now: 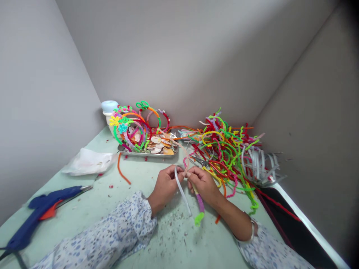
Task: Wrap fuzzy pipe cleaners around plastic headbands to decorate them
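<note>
Both hands meet at the middle of the table around a headband [182,192], partly hidden by the fingers. One end is a bare whitish strip; the other is wrapped in purple fuzzy wire and tipped with green. My left hand [166,185] is closed, its fingers gripping the band near the bend. Thumb and forefinger of my right hand [204,183] pinch a pale pink pipe cleaner [187,158] against the band, and its loose length rises away towards the tray. Just beyond the right hand lie red-handled scissors [218,167].
Finished colourful headbands [134,129] and shell pieces fill a metal tray [148,154]. A tangled pile of pipe cleaners [224,142] lies right, beside clear bare headbands [260,164]. A blue glue gun [53,198], a plastic bag [88,161] and a white jar [110,108] are left.
</note>
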`<move>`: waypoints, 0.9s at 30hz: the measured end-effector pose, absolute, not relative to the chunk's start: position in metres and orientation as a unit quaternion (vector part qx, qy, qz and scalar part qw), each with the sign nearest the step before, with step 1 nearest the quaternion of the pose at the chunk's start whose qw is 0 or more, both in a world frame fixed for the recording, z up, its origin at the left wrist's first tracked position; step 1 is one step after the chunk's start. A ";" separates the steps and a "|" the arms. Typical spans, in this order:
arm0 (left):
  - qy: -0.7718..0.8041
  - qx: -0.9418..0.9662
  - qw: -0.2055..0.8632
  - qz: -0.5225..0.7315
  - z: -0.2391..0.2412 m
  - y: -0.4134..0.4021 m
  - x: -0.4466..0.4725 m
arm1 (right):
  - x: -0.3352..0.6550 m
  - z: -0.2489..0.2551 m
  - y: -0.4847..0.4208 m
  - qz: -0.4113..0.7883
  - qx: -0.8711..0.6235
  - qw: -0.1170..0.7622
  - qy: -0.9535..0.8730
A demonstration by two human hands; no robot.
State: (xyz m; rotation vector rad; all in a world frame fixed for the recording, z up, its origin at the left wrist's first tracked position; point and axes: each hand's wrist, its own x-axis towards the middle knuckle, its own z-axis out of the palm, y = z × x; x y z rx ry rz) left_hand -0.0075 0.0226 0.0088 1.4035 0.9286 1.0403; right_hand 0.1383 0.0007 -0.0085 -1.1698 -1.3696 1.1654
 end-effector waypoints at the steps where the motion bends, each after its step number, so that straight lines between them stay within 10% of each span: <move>1: 0.391 0.591 0.552 0.440 0.009 0.023 -0.007 | 0.138 -0.008 0.001 0.474 -0.479 0.479 -0.563; 27: 0.379 0.569 0.575 0.448 0.005 0.027 -0.009 | 0.136 -0.005 0.000 0.529 -0.476 0.456 -0.534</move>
